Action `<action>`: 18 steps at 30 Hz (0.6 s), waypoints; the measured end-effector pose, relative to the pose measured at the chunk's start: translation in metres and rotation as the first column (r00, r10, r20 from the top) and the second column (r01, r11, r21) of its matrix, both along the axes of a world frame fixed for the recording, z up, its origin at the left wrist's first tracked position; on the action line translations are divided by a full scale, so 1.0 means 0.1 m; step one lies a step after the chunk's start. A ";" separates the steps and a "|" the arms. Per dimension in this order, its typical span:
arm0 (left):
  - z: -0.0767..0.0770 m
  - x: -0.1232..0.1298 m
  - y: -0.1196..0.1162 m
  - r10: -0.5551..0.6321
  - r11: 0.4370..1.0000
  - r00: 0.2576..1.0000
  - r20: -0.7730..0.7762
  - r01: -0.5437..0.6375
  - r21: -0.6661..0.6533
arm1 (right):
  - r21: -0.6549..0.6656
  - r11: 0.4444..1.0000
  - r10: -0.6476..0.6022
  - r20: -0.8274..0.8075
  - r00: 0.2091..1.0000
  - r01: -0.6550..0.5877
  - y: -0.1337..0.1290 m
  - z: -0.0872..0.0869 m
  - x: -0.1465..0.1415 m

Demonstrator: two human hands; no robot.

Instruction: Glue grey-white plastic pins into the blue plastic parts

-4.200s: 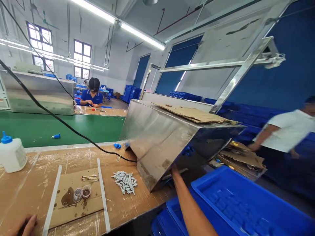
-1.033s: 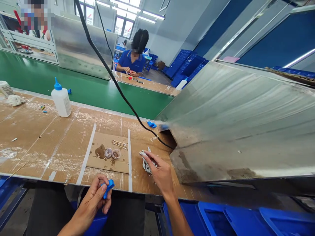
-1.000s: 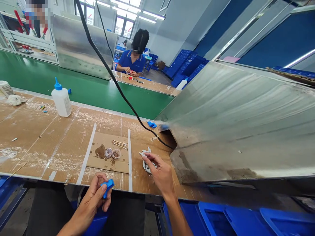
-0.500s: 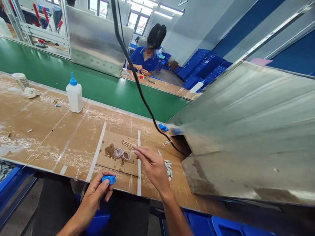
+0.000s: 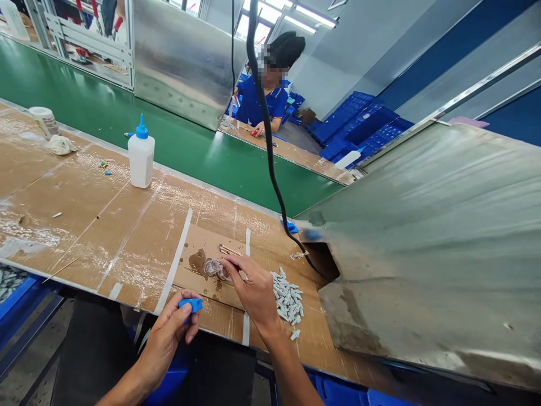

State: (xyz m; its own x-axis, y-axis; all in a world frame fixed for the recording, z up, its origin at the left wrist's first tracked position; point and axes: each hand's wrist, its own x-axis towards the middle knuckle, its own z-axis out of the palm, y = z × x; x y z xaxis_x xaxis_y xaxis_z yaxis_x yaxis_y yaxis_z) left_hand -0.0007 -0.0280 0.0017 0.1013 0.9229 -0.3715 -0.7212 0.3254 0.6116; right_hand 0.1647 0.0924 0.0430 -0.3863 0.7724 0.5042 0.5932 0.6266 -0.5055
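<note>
My left hand (image 5: 167, 332) grips a small blue plastic block (image 5: 192, 305) between thumb and fingers, just over the table's front edge. With fingertips pinched together, my right hand (image 5: 256, 290) reaches down at two small round clear dishes (image 5: 212, 267) and partly covers the right one. Whatever is in its pinch is hidden. The dishes stand on a stained cardboard piece (image 5: 192, 239) between white tape strips. Thin wooden sticks (image 5: 229, 250) lie just behind the right hand. A pile of small pale grey pieces (image 5: 288, 299) spreads to the right of that hand.
A white bottle with a blue nozzle (image 5: 141, 158) stands at the back left, near a white tub (image 5: 44, 121) and crumpled cloth (image 5: 62, 145). A black cable (image 5: 270, 141) hangs ahead. A metal panel (image 5: 422, 242) borders the right. A person in blue sits across the green belt (image 5: 186, 132).
My right hand has lowered from beside the sticks to the right dish, uncovering more of the grey pile. My left hand still holds the blue block. The view has shifted slightly.
</note>
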 end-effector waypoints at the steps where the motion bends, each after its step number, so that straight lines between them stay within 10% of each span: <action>1: 0.00 0.00 0.00 -0.001 1.000 1.000 0.005 0.001 -0.002 | 0.004 1.000 0.000 -0.001 1.000 0.000 0.00 -0.02 -0.01; 18: 0.06 0.11 0.11 -0.021 0.994 0.996 -0.085 0.030 0.109 | -0.242 0.957 -0.249 -0.399 0.882 0.161 -0.80 0.01 -0.02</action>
